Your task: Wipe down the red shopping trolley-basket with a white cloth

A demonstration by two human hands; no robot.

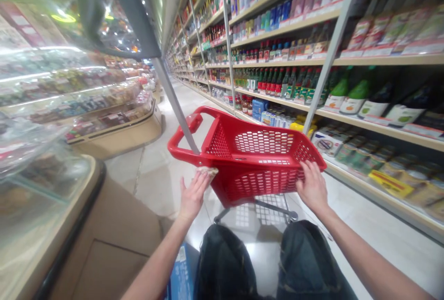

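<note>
A red plastic shopping cart (256,184) with a perforated basket stands in front of my knees. My left hand (195,193) presses a crumpled whitish cloth (208,170) to the near side of the cart, just below the base of a grey pole. The fingers lie over the cloth and hide part of it. At the basket's right end, my right hand (312,184) has its fingers hooked over the top rim. A red handle loop (180,152) sticks out at the cart's left end.
Shelves (277,59) of bottles and cans line the right side. To the left are display cases (114,133) with packaged goods and a nearer glass-topped counter (114,226). A grey pole (173,96) rises from the cart. Something blue (182,272) lies on the floor by my left leg.
</note>
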